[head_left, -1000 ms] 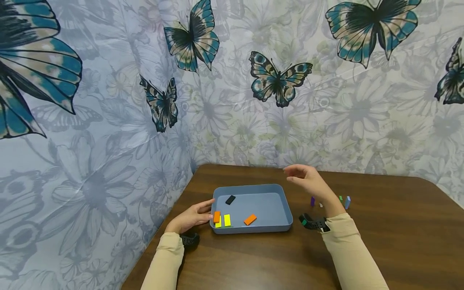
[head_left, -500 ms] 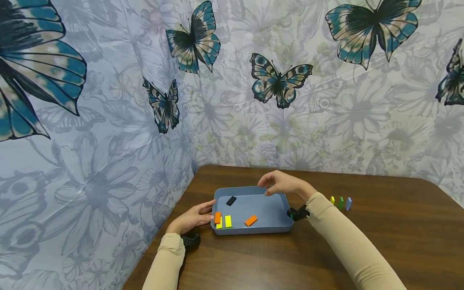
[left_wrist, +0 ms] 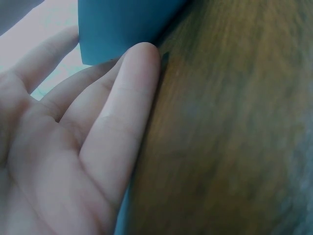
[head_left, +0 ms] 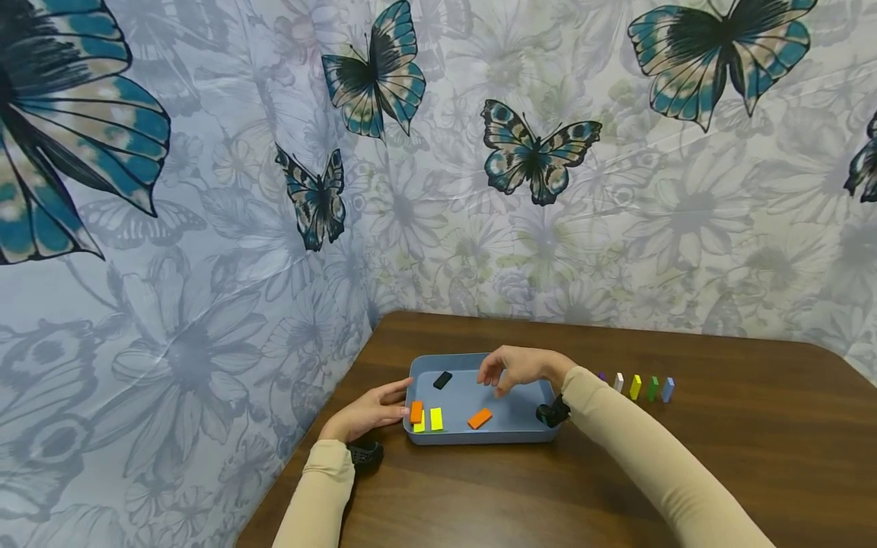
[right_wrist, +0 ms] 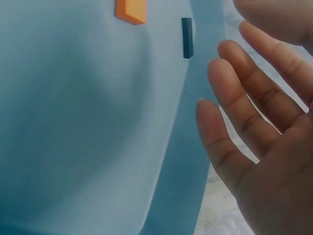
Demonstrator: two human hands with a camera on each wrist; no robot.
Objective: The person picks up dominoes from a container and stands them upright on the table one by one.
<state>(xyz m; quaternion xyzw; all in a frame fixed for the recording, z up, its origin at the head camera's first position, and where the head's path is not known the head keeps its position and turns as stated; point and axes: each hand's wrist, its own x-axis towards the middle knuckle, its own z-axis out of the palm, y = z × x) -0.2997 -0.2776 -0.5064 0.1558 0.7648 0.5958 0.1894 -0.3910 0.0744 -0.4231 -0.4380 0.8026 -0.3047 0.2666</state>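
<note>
Swung toward nine o'clock over the tray point(head_left: 514, 418), my right hand point(head_left: 518, 367), fingers apart, seems mid-reach; the black block point(head_left: 442, 380) would need pinching.

Tbh can't tell if this is a home, an office or a studio; it just looks like an indoor corner. I've got a brown wood-grain desk point(head_left: 507, 491) below my left hand point(head_left: 366, 412) and right hand point(head_left: 517, 367). Beyond them, two pale flowery walls point(head_left: 425, 251) meet, covered in big teal butterflies point(head_left: 536, 157).
</note>
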